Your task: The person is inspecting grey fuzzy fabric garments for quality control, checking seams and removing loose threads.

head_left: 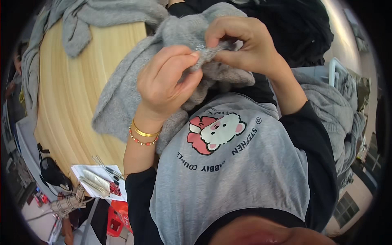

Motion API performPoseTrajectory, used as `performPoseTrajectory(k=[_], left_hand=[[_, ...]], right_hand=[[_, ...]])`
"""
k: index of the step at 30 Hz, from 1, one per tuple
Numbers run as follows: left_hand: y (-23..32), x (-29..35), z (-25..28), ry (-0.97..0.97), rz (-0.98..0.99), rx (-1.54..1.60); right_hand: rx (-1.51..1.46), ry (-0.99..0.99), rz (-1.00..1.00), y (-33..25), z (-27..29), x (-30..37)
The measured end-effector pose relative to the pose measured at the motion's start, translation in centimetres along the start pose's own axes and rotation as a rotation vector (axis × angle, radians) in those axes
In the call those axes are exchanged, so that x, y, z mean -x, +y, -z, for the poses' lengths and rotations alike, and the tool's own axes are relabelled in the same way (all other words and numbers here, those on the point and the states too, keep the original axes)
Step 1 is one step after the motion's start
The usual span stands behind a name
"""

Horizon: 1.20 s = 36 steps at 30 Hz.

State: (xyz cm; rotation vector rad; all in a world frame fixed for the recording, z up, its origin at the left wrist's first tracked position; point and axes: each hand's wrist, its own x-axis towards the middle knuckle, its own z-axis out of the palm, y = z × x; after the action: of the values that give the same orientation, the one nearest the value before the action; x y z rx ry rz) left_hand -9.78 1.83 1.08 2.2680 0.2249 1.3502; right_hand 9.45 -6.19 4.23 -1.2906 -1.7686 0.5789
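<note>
The left hand [167, 79] and right hand [249, 49] each pinch a bit of the fuzzy gray knit [124, 87] between thumb and finger, in front of the person's chest. It looks soft, light and floppy, and its loops might snag, so a gentle pinch on the edge seems best. The pinched strip slants up to the right, while the wide part spreads down-left onto the wooden table [77, 110], too bunched to tell its long axis.

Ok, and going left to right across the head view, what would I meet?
Pale wooden tabletop, left hand pinching gray knit fabric, right hand pinching the same fabric, heap of gray knitwear.
</note>
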Motion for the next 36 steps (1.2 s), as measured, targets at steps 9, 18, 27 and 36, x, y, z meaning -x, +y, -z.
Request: performPoseTrajectory(k=[9, 18, 27, 36], left_hand=[[-1.0, 0.0, -0.5, 0.020, -0.292, -0.151], [-0.2, -0.3, -0.4, -0.130, 0.479, 0.437], [1.0, -6.4, 4.9, -0.144, 0.491, 0.432], [-3.8, -4.4, 3.2, -0.370, 0.861, 0.287]], right_hand=[[0.074, 0.183, 0.191, -0.3, -1.1, 1.1], [-0.203, 0.219, 0.218, 0.2, 0.2, 0.7], [-0.224, -0.152, -0.079, 2.3, 4.9, 1.5], [-0.243, 0.139, -0.492, 6.1, 6.3, 4.8]])
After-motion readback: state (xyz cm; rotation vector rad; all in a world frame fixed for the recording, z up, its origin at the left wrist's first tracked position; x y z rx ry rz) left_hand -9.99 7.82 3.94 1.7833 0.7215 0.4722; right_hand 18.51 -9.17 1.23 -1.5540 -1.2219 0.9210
